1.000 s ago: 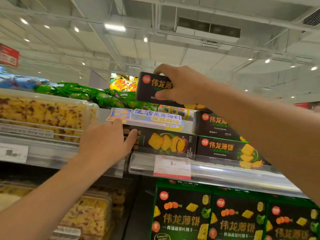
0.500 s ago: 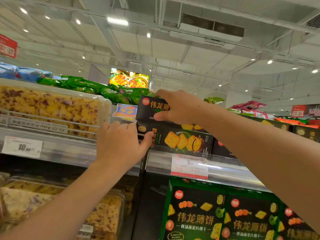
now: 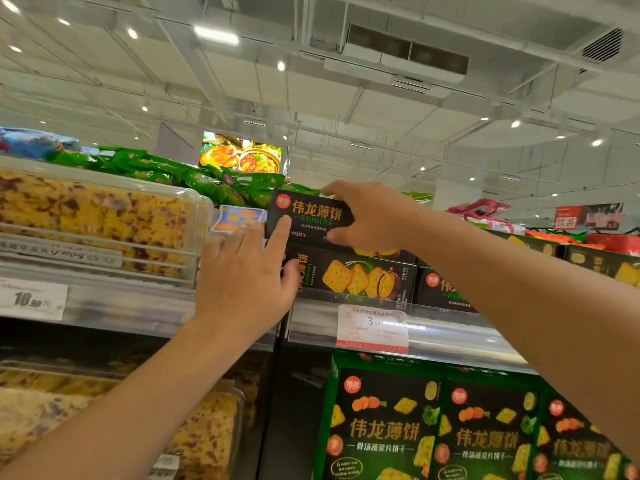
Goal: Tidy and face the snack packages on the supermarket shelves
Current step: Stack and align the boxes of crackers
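Observation:
My right hand (image 3: pixel 374 216) grips a black cracker box (image 3: pixel 308 216) with gold lettering by its right end, fingers over the top edge and thumb underneath. The box sits on top of another black cracker box (image 3: pixel 360 277) that lies on the upper shelf. My left hand (image 3: pixel 242 278) is spread open against the left ends of both boxes, its index finger touching the upper box and its thumb against the lower one. More black boxes (image 3: pixel 440 289) stand to the right, partly behind my right arm.
A clear tub of yellow cake (image 3: pixel 93 216) fills the shelf to the left, with green snack bags (image 3: pixel 166 171) above it. A price tag (image 3: pixel 372 329) hangs on the shelf rail (image 3: pixel 450 337). Green-edged cracker boxes (image 3: pixel 384 427) stand on the shelf below.
My right hand has lowered the black box onto the box beneath it. My left hand has moved up and right until its fingers touch the left ends of both boxes.

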Demonstrator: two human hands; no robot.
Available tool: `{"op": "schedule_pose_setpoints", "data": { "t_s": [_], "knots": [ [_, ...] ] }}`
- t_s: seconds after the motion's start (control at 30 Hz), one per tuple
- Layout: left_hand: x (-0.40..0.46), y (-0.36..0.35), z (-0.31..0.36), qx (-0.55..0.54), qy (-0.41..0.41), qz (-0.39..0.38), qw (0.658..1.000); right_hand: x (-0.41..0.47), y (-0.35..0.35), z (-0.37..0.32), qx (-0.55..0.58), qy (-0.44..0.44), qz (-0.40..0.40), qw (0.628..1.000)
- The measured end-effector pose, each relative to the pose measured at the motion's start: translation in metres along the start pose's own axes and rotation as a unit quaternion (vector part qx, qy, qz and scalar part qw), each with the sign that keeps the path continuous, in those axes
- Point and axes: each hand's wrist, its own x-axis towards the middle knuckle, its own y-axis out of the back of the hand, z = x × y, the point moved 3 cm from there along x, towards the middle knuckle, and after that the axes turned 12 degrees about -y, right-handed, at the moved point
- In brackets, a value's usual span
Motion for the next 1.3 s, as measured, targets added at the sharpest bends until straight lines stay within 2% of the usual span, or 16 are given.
{"op": "schedule_pose_setpoints", "data": {
  "t_s": [0.13, 0.3, 0.37, 0.43, 0.5, 0.57, 0.73, 0.83, 0.97, 1.1, 1.2, 1.3],
  "knots": [
    [-0.004, -0.002, 0.001, -0.018, -0.001, -0.003, 1.000, -0.009, -0.005, 0.004, -0.023, 0.010, 0.014, 1.000],
    [-0.005, 0.002, 0.009, -0.052, 0.026, 0.067, 0.996, -0.026, -0.007, 0.006, -0.021, 0.028, 0.067, 0.997],
    [-0.005, 0.006, 0.027, -0.061, -0.012, 0.113, 0.992, -0.043, -0.003, 0.016, -0.004, 0.020, 0.099, 0.995],
    [-0.005, 0.007, 0.057, -0.091, -0.086, 0.145, 0.982, -0.067, -0.001, 0.032, 0.010, 0.009, 0.126, 0.992],
    [-0.004, 0.006, 0.094, -0.142, -0.145, 0.129, 0.971, -0.097, -0.002, 0.054, 0.014, -0.002, 0.142, 0.990],
    [-0.002, 0.003, 0.130, -0.184, -0.177, 0.079, 0.964, -0.129, -0.006, 0.080, 0.008, -0.025, 0.145, 0.989],
    [0.004, -0.014, 0.201, -0.192, -0.221, -0.015, 0.956, -0.199, -0.029, 0.163, -0.033, -0.110, 0.116, 0.987],
    [0.009, -0.021, 0.230, -0.179, -0.217, -0.036, 0.959, -0.232, -0.042, 0.224, -0.030, -0.175, 0.085, 0.980],
    [0.013, -0.028, 0.250, -0.141, -0.155, -0.027, 0.977, -0.272, -0.055, 0.302, -0.018, -0.238, 0.068, 0.969],
    [0.015, -0.028, 0.281, -0.107, -0.097, -0.017, 0.989, -0.295, -0.064, 0.353, -0.023, -0.221, 0.069, 0.972],
    [0.019, -0.020, 0.337, -0.132, -0.134, 0.001, 0.982, -0.299, -0.073, 0.363, -0.010, -0.183, 0.078, 0.980],
    [0.024, -0.017, 0.396, -0.163, -0.167, -0.016, 0.972, -0.304, -0.075, 0.371, 0.001, -0.149, 0.077, 0.986]
  ]
}}
